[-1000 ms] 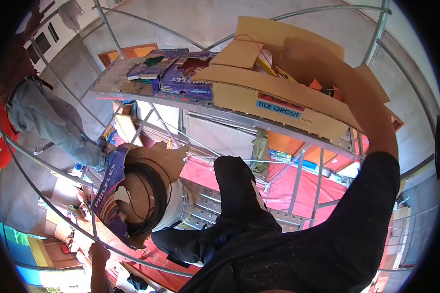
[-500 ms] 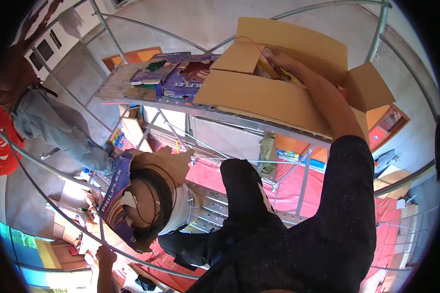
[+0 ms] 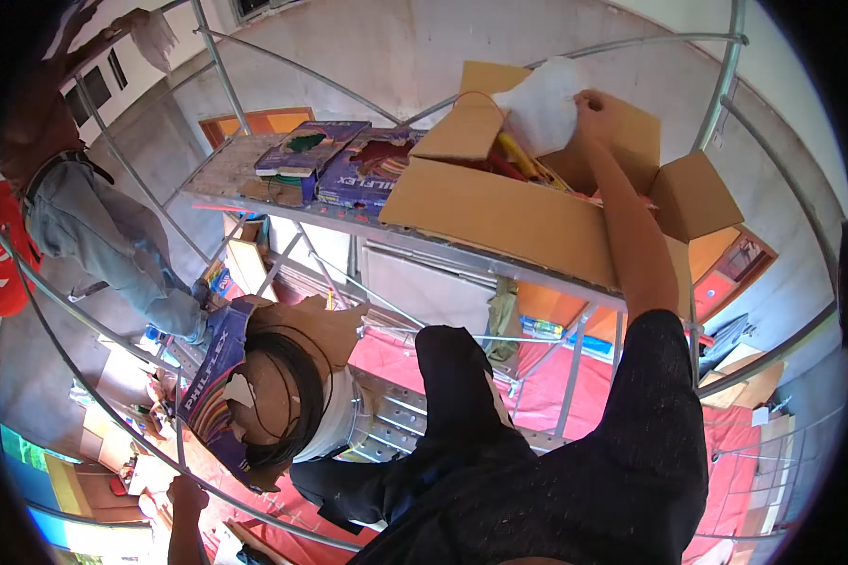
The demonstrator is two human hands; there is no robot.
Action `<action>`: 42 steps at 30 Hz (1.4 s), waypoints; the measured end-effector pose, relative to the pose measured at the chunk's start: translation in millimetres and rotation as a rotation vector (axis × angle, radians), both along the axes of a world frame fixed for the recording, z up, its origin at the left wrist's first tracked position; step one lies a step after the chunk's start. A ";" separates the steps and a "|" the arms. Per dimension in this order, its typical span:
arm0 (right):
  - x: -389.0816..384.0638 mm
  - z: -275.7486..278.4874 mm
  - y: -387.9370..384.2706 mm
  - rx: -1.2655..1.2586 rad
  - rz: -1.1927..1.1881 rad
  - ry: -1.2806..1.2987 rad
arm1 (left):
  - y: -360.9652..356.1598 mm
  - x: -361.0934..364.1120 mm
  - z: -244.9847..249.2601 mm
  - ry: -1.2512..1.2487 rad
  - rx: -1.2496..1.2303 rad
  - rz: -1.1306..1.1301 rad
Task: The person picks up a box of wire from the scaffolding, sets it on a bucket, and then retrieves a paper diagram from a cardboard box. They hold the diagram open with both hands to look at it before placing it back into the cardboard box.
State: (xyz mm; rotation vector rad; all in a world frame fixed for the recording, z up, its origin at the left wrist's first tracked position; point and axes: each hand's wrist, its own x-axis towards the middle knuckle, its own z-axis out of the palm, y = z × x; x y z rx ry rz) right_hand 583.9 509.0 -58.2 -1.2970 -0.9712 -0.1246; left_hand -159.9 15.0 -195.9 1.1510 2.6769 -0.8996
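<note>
At the upper right, my right hand [image 3: 595,118] pinches a crumpled white plastic bag [image 3: 540,102] and holds it up over an open cardboard box [image 3: 499,212]. Yellow and red items [image 3: 528,160] lie inside the box, partly hidden by its flaps. At the lower left, my left hand [image 3: 188,493] is closed around a metal scaffold bar [image 3: 180,414]. Between my knees and that bar stands a torn PHILFLEX carton [image 3: 212,372] with a coil of black cable [image 3: 301,400] in it, set on a white bucket [image 3: 339,414].
The cardboard box stands on a raised plank [image 3: 221,174] beside two torn purple cable cartons [image 3: 358,174]. Scaffold tubes [image 3: 730,71] surround me. Another person in jeans [image 3: 113,240] stands at the left. Below are red sheeting [image 3: 396,353] and a perforated metal platform [image 3: 405,424].
My right hand has risen from inside the cardboard box, lifting the white plastic bag into view. My left hand stays at the scaffold bar. The view has shifted slightly.
</note>
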 end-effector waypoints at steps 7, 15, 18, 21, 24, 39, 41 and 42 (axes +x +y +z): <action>-29.9 74.9 -78.5 0.350 0.583 0.185 | -1.0 -9.6 -7.6 0.014 -0.043 0.057; -173.9 96.2 -185.4 0.223 1.448 0.639 | 29.8 -84.1 8.2 0.140 0.243 -0.081; -208.1 77.2 -192.7 0.029 1.954 0.750 | 64.4 -36.2 59.0 0.197 0.819 -0.518; -274.8 57.4 -212.2 -0.109 2.006 0.862 | 105.7 43.2 91.8 -0.800 0.994 -0.363; -338.2 28.1 -225.8 -0.247 1.881 0.901 | 98.2 94.6 84.2 -1.594 0.885 -0.182; -378.1 -43.5 -248.6 -0.168 1.537 0.809 | 112.8 159.3 110.1 -2.664 1.071 0.118; -372.5 -43.7 -250.5 -0.164 1.540 0.802 | 115.8 166.9 107.3 -2.235 1.210 0.090; -368.6 -44.1 -251.2 -0.168 1.552 0.799 | 114.5 172.6 105.6 -2.001 1.225 0.013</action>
